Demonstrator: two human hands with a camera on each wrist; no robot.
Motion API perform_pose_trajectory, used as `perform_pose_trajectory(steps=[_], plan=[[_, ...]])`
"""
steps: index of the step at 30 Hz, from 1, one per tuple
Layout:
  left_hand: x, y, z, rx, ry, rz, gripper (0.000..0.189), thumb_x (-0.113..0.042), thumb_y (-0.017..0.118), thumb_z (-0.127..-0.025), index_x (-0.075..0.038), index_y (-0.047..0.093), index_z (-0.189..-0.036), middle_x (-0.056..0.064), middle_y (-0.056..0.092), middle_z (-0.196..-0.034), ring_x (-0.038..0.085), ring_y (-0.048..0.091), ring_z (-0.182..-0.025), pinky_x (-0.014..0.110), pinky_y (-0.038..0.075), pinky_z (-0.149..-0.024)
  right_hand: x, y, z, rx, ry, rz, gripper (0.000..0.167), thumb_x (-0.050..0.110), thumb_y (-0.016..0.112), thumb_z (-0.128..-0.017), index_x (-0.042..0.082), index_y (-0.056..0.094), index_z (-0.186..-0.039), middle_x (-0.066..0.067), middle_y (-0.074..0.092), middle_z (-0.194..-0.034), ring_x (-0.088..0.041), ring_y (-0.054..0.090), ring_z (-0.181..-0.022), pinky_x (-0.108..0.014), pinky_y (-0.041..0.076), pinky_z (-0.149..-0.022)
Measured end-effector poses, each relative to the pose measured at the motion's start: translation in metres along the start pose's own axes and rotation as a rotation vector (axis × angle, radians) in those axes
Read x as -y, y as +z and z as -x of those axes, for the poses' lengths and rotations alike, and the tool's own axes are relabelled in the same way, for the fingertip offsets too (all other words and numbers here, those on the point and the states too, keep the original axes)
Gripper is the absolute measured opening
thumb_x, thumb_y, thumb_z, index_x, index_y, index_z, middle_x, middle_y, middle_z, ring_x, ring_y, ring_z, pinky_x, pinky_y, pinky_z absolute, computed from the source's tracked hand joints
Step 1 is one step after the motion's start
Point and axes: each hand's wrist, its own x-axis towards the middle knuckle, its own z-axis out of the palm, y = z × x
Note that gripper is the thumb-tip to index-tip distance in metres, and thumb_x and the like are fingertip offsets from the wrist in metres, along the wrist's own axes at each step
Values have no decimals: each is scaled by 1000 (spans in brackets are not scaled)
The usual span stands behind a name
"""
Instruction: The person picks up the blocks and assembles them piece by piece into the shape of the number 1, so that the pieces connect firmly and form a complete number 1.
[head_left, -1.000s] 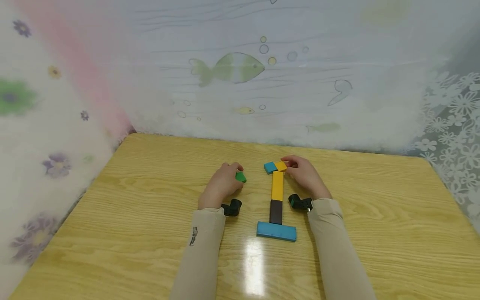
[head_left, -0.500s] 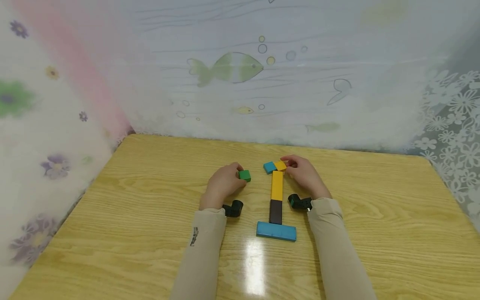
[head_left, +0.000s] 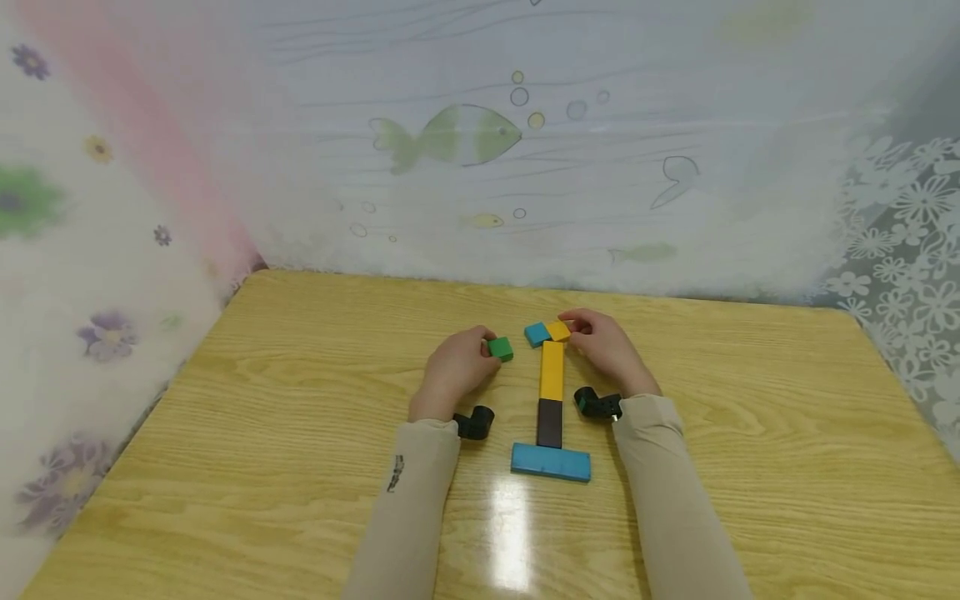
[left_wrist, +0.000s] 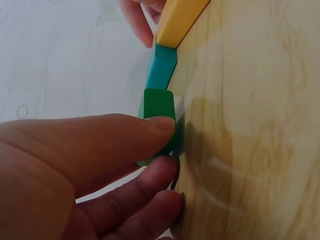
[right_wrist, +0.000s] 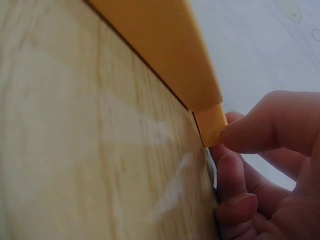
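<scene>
A small green block (head_left: 500,349) is pinched between the thumb and fingers of my left hand (head_left: 457,367), just over or on the table. To its right lies a small blue block (head_left: 536,335), touching a small yellow block (head_left: 558,331). My right hand (head_left: 606,346) pinches that yellow block at its right side; the right wrist view shows the thumb on the block's end (right_wrist: 210,125). Below these two, a long yellow block (head_left: 552,371) and a dark brown block (head_left: 550,423) lie end to end, with a long blue block (head_left: 551,462) crosswise at the near end.
The wooden table (head_left: 300,467) meets a wall covering (head_left: 450,50) with fish drawings at its back edge. Black wrist cameras sit by each wrist, the left camera (head_left: 476,423) and the right camera (head_left: 596,403), on either side of the row of blocks.
My left hand has moved right with the green block, bringing it nearer the small blue block. The green block shows more of its top. My right hand stays at the small yellow block.
</scene>
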Motion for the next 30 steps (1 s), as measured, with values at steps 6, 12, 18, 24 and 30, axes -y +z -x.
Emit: perform_pose_trajectory(steps=[6,12,18,24,30], plan=[[-3,4,0,-9,23,-1,34,-22,58,-83,-16,55,-117,-2,53,-74,16,48,-66,28,37,-58,1,0,0,5,0,-2,38,7,46,-87,12,51,-124,-9,51,-106,-25,46,-91,-37,38,-79],[-5,7,-1,-18,27,-7,34,-21,59,-84,-15,56,-117,-3,53,-74,15,49,-67,28,38,-59,0,1,-2,9,21,5,37,9,46,-87,14,51,-124,-9,50,-109,-25,46,-94,-38,38,-82],[-9,11,-3,-20,44,-28,35,-22,58,-84,-14,56,-118,-4,54,-78,14,50,-69,28,40,-61,1,1,-2,18,30,-3,37,9,46,-87,14,51,-124,-9,50,-109,-25,46,-95,-38,38,-82],[-10,14,-5,-34,47,-21,36,-22,58,-84,-14,55,-119,-5,55,-83,14,50,-72,29,41,-63,1,1,-2,15,27,-1,38,9,46,-87,14,51,-124,-8,50,-108,-25,46,-94,-38,38,-81],[-11,16,-5,-40,49,-4,35,-22,58,-86,-15,54,-119,-5,54,-82,14,50,-71,28,41,-62,0,0,-1,16,25,-6,38,9,46,-88,14,51,-124,-8,50,-108,-25,46,-94,-38,38,-81]])
